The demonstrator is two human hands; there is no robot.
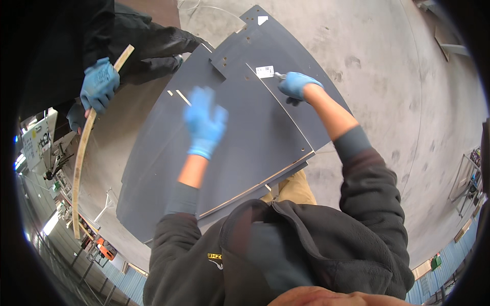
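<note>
Several dark grey flat panels (245, 127) with pale edges lie stacked on a concrete floor in front of me. My left hand (204, 122), in a blue glove, hovers blurred over the top panel with its fingers spread, holding nothing. My right hand (298, 85), also gloved in blue, grips a small silvery tool (280, 76) whose tip rests near a white sticker (264, 71) on a panel.
Another person in dark clothes stands at the upper left; their blue-gloved hand (99, 84) holds a long thin wooden strip (81, 153). Bare concrete floor (398, 81) spreads to the right. Two small pale chips (179, 96) lie on a panel.
</note>
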